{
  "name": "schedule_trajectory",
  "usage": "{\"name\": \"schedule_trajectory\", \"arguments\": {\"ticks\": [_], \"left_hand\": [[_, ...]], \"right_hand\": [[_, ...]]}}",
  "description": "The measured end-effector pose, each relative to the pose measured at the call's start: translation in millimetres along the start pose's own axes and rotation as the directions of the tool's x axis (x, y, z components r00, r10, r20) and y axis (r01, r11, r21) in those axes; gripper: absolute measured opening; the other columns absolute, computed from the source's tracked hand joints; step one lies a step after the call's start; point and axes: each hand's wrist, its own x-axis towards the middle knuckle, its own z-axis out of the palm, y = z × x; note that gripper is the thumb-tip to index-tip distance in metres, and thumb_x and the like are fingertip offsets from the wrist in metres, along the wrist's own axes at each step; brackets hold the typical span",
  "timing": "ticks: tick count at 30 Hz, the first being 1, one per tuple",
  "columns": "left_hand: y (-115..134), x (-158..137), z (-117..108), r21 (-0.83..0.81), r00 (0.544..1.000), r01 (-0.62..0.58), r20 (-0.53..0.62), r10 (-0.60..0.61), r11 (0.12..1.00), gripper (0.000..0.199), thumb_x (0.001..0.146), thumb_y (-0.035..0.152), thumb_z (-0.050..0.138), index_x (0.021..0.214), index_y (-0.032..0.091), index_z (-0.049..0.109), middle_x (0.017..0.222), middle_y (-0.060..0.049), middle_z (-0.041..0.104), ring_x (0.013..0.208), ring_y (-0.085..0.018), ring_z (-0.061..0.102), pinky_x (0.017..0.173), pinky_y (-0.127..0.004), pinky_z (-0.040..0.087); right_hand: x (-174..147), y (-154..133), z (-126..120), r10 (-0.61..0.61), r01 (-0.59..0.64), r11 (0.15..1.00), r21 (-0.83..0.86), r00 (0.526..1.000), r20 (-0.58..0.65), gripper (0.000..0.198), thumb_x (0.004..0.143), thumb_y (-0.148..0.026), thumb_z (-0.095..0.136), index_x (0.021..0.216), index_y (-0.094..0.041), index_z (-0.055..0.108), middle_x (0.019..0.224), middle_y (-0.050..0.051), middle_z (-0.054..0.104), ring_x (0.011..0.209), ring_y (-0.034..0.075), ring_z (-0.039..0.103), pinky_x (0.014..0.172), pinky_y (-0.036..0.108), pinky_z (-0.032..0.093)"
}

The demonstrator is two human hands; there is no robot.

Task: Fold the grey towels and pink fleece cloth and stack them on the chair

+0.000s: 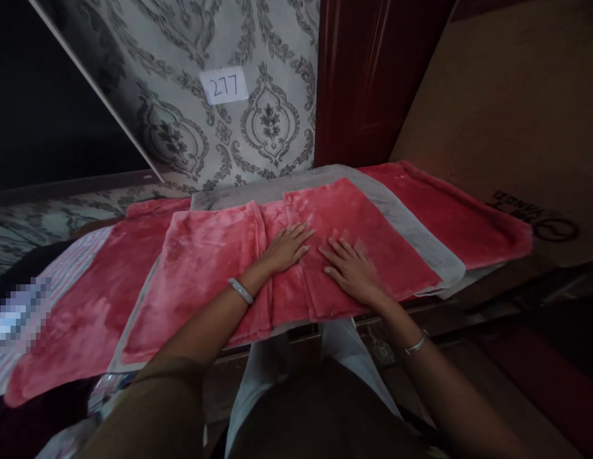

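Observation:
A plush, pinkish-red cloth (210,255) lies folded on a surface before me, its two side panels turned inward over a narrow middle strip. My left hand (287,247) rests flat on it, fingers spread, near the inner edge of the right panel. On the right panel itself lies my right hand (351,271), palm down with fingers apart. Neither hand grips anything. Beneath the folded cloth a grey-white sheet (416,229) sticks out at the back and right.
More red plush cloth (463,210) lies at the right, and another red piece (95,293) at the left beside striped fabric (81,255). A large cardboard box (516,115) stands at the right. Behind are patterned wallpaper (277,38), a "277" label (224,85) and a dark red panel (363,76).

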Motion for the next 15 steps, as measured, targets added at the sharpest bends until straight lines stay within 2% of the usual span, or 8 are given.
{"name": "schedule_trajectory", "arguments": {"ticks": [6,10,12,15], "left_hand": [[6.7,0.3,-1.5,0.066,0.999,-0.015,-0.039,0.018,0.998,0.051,0.100,0.034,0.043,0.147,0.019,0.048,0.155,-0.013,0.045,0.145,-0.026,0.038,0.121,-0.043,0.025],[18.3,-6.8,-10.6,-0.006,0.998,0.014,-0.053,-0.015,1.000,0.046,0.097,0.029,0.048,0.140,0.015,0.056,0.147,-0.015,0.054,0.139,-0.028,0.047,0.118,-0.042,0.031],[28.5,-21.4,-21.5,-0.053,0.998,0.024,-0.057,-0.027,0.998,0.043,0.096,0.027,0.048,0.136,0.015,0.060,0.143,-0.013,0.058,0.135,-0.026,0.050,0.116,-0.040,0.034],[51.0,-64.5,-42.0,-0.084,0.995,0.071,-0.062,-0.076,0.994,0.042,0.099,0.028,0.043,0.136,0.018,0.059,0.138,-0.011,0.062,0.131,-0.025,0.054,0.114,-0.040,0.038]], "right_hand": [[-22.4,-17.4,-4.1,-0.037,0.037,0.998,0.047,0.999,-0.003,0.048,0.103,-0.041,0.033,0.148,-0.032,0.049,0.159,0.003,0.040,0.149,0.030,0.027,0.117,0.058,0.028],[-33.0,-25.9,-2.7,-0.054,0.056,0.993,0.106,0.998,-0.028,0.048,0.103,-0.042,0.032,0.146,-0.031,0.051,0.156,0.001,0.043,0.149,0.030,0.028,0.117,0.058,0.028],[-38.6,-29.3,-1.1,-0.053,0.057,0.991,0.123,0.998,-0.034,0.048,0.103,-0.041,0.032,0.146,-0.030,0.052,0.156,0.001,0.044,0.148,0.030,0.029,0.117,0.058,0.027],[-47.9,-34.2,0.9,-0.059,0.068,0.985,0.160,0.997,-0.057,0.049,0.103,-0.040,0.031,0.146,-0.031,0.052,0.155,0.002,0.045,0.148,0.029,0.030,0.116,0.058,0.029]]}}
